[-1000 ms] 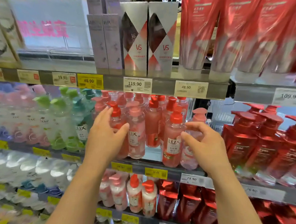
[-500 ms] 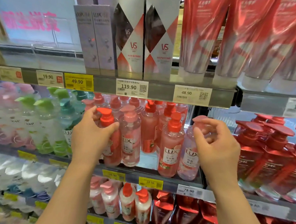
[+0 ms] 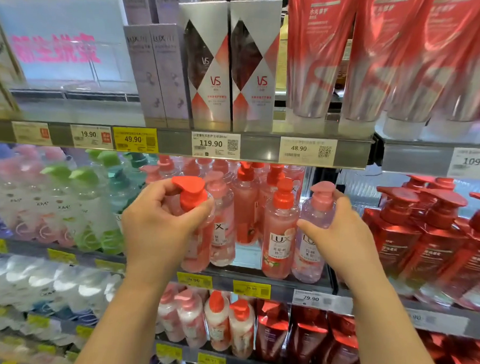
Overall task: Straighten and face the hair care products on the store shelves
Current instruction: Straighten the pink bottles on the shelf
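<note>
Two front bottles on the middle shelf are in hand: your left hand clamps the red-pump bottle, your right hand the pale pink-pump bottle. Next, likely twist both labels forward.

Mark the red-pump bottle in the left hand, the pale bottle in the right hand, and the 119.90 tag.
red-pump bottle point(image 3: 190, 192), head view, pump neck.
pale bottle point(image 3: 316, 216), head view, shoulder.
119.90 tag point(image 3: 211, 143), head view, price digits.
</note>
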